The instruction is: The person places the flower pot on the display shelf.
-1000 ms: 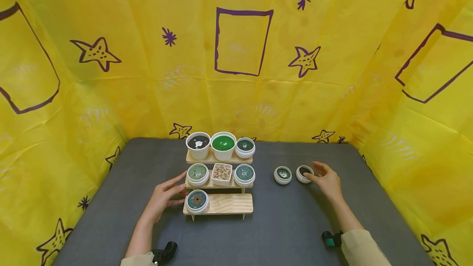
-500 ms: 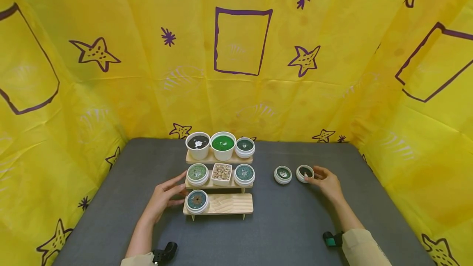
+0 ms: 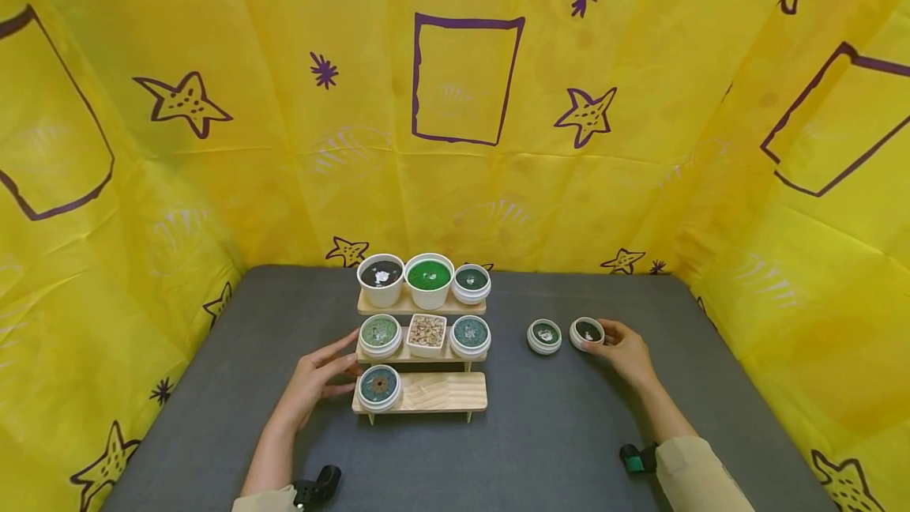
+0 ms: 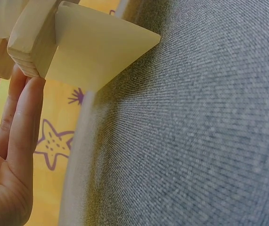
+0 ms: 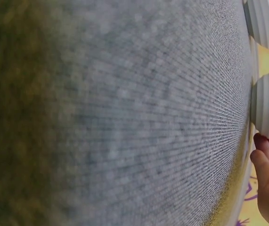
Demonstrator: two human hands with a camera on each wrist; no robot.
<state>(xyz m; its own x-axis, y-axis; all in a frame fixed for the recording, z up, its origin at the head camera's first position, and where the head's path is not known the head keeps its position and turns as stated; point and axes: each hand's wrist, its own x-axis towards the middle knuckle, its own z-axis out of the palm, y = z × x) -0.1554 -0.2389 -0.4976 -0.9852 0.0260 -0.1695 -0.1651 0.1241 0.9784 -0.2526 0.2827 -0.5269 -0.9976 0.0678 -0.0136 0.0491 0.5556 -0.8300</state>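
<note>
In the head view my right hand (image 3: 628, 355) holds a small round white pot with a dark green filling (image 3: 588, 330). The thumb lies on its front side and a finger behind its right edge. The right wrist view shows the fingers (image 5: 263, 165) at the side of this ribbed pot (image 5: 267, 106). A similar white pot (image 3: 543, 332) stands just left of it. My left hand (image 3: 313, 382) touches the left side of a three-tier wooden stand (image 3: 448, 393). Its fingers are extended, and the fingertips meet the plank ends (image 4: 26, 61) in the left wrist view.
Several filled white pots stand on the tiers, including a bright green one (image 3: 430, 276) and a square dish of chips (image 3: 427, 333). One blue pot (image 3: 380, 387) sits on the lowest tier. Grey cloth (image 3: 526, 449) covers the table; yellow printed fabric (image 3: 462, 196) encloses it.
My right thumb has moved down from over the pot's top to its front side. The left hand, the stand and the pots on it have stayed in place.
</note>
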